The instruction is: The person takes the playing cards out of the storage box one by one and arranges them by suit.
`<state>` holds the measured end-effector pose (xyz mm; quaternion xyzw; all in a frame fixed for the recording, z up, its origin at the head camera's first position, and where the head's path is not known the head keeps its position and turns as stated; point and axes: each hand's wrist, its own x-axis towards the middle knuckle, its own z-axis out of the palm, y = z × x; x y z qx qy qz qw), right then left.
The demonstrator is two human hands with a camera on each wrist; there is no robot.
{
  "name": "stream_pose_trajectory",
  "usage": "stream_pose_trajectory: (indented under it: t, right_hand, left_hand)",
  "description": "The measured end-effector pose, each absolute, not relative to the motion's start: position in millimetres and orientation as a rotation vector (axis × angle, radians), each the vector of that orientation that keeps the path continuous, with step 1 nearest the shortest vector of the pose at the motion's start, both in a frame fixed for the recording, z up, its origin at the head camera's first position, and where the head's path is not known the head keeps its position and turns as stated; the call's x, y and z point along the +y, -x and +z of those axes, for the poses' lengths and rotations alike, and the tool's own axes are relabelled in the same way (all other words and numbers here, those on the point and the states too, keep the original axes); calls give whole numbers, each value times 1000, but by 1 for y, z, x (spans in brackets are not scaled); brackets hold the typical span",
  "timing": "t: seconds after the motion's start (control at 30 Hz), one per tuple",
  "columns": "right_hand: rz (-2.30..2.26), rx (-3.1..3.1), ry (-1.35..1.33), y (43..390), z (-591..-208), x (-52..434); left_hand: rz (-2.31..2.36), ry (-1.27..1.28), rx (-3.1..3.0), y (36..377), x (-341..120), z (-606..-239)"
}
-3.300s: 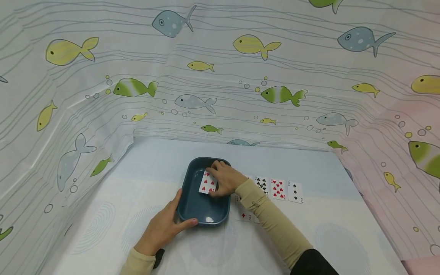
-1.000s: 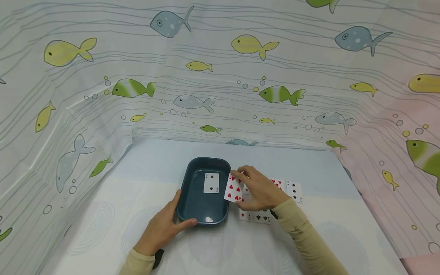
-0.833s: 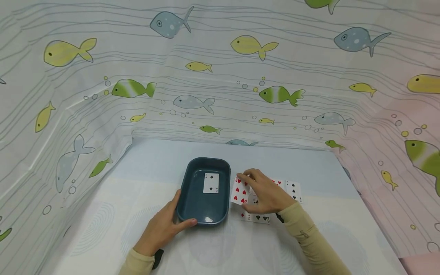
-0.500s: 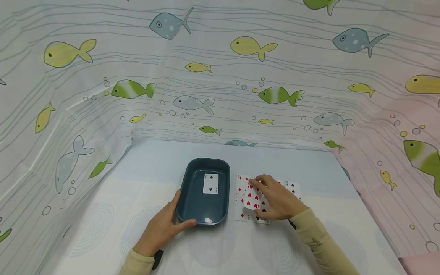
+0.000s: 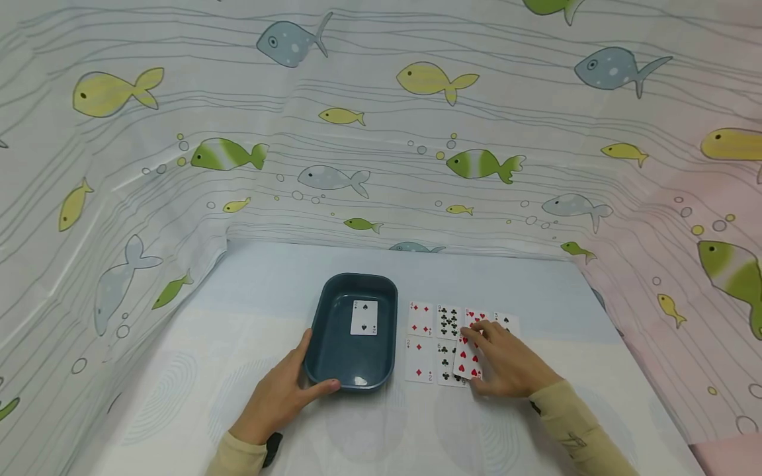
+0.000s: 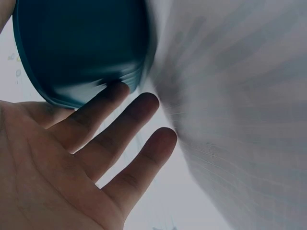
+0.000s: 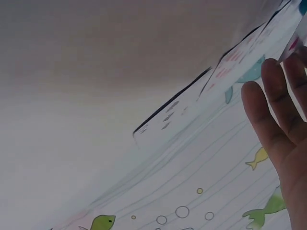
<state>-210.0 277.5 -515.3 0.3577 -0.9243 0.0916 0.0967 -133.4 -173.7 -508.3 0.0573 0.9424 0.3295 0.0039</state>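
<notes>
In the head view, my right hand (image 5: 508,363) pinches a six of hearts playing card (image 5: 467,359) by its edges. The card overlaps the right part of a six of clubs (image 5: 444,362), beside a two of diamonds (image 5: 419,361). Behind lie a four of diamonds (image 5: 420,319), a nine of clubs (image 5: 448,320), a hearts card (image 5: 476,317) and a spades card (image 5: 505,320), the last two partly covered by my hand. My left hand (image 5: 278,400) touches the near left corner of a dark blue tray (image 5: 351,363) with fairly straight fingers. A two of spades (image 5: 364,318) lies inside.
A pale cloth-covered table (image 5: 268,284) bears the tray and cards. Fish-patterned sheeting (image 5: 381,145) rises behind and at both sides of it. The tray's raised rim stands just left of the card rows.
The six of hearts has been lifted from the tray by my right hand and carried right, past the diamonds cards, exposing the two of spades. My left hand stays at the tray.
</notes>
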Motion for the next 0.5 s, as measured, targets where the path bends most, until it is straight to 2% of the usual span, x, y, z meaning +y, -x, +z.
stream_pose_trajectory:
  t: [0.5]
  right_hand:
    - [211, -2791, -1023, 195, -521, 295]
  left_hand:
    - [1035, -185, 2953, 133, -174, -508]
